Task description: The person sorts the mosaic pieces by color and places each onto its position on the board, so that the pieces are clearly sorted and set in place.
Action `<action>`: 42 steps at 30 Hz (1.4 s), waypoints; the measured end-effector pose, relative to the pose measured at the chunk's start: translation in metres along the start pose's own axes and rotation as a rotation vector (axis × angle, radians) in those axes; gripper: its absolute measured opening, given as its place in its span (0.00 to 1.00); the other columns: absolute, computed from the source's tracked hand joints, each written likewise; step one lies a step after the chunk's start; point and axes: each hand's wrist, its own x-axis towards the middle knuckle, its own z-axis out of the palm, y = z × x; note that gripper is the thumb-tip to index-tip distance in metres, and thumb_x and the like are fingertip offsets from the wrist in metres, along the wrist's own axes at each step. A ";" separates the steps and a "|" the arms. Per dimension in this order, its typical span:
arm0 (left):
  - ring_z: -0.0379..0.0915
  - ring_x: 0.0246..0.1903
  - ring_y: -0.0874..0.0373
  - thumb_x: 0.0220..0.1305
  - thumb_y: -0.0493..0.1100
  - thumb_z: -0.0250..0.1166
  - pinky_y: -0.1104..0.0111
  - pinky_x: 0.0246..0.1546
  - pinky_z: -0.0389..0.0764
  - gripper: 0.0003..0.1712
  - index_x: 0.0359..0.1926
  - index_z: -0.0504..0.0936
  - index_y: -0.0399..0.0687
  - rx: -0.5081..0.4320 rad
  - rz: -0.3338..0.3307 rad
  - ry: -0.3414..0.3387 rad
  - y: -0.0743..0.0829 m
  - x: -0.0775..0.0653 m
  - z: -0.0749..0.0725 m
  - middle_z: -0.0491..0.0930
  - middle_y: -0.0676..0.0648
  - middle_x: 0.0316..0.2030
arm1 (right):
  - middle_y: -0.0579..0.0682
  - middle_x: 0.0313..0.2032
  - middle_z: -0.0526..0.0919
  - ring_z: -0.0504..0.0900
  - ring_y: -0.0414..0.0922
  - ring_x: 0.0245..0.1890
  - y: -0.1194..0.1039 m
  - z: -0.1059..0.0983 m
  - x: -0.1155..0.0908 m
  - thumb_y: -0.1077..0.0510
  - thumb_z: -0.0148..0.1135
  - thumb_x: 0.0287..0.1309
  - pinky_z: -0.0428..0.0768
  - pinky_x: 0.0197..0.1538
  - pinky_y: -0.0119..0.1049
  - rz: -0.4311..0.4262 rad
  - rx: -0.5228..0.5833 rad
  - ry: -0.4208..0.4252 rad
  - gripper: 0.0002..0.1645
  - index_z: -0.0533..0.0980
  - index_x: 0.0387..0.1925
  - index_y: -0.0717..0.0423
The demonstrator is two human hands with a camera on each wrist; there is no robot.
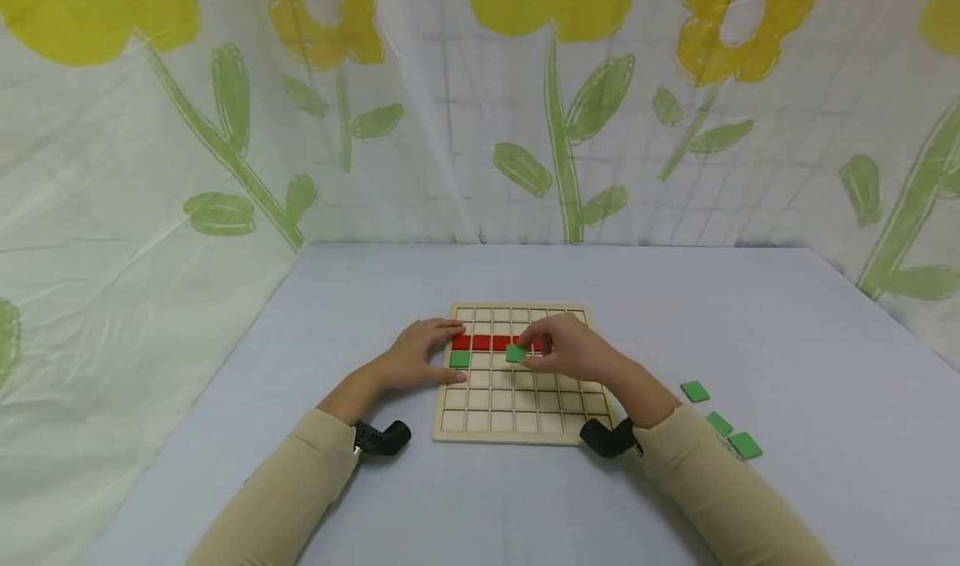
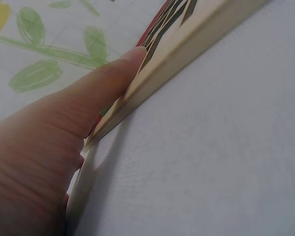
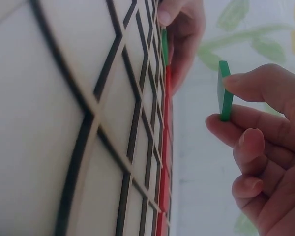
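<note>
A wooden grid board (image 1: 480,438) lies on the table, with a row of red square tiles (image 1: 482,343) set across it. One green tile (image 1: 460,358) sits in the board below the leftmost red one. My right hand (image 1: 572,348) pinches another green tile (image 3: 225,91) between thumb and fingers, held above the board and apart from it in the right wrist view. At the board's left edge my left hand (image 1: 412,354) rests with fingers spread, its thumb (image 2: 130,61) touching the rim in the left wrist view.
Several loose green tiles (image 1: 695,392) lie on the white table (image 1: 360,508) to the right, by the right sleeve (image 1: 720,474). A curtain with yellow flowers (image 1: 450,132) hangs behind the table and along its sides.
</note>
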 end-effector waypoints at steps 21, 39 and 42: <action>0.48 0.70 0.47 0.50 0.62 0.68 0.47 0.70 0.44 0.45 0.67 0.64 0.53 -0.031 -0.010 -0.012 0.001 0.003 0.000 0.59 0.48 0.68 | 0.51 0.31 0.84 0.71 0.37 0.19 -0.008 0.021 0.042 0.60 0.65 0.53 0.73 0.23 0.27 0.003 0.011 -0.063 0.11 0.82 0.39 0.60; 0.48 0.70 0.47 0.51 0.60 0.68 0.48 0.70 0.42 0.45 0.67 0.64 0.51 -0.017 -0.008 -0.013 0.001 0.001 -0.002 0.60 0.47 0.68 | 0.50 0.35 0.84 0.72 0.39 0.25 -0.008 0.026 0.051 0.59 0.67 0.51 0.73 0.28 0.28 0.044 -0.053 -0.097 0.11 0.82 0.38 0.59; 0.48 0.70 0.46 0.51 0.61 0.68 0.48 0.71 0.42 0.45 0.67 0.64 0.52 -0.014 -0.013 -0.013 0.001 0.001 -0.002 0.60 0.47 0.68 | 0.50 0.33 0.83 0.71 0.39 0.25 -0.009 0.027 0.051 0.59 0.67 0.51 0.71 0.28 0.28 0.022 -0.062 -0.094 0.11 0.82 0.38 0.59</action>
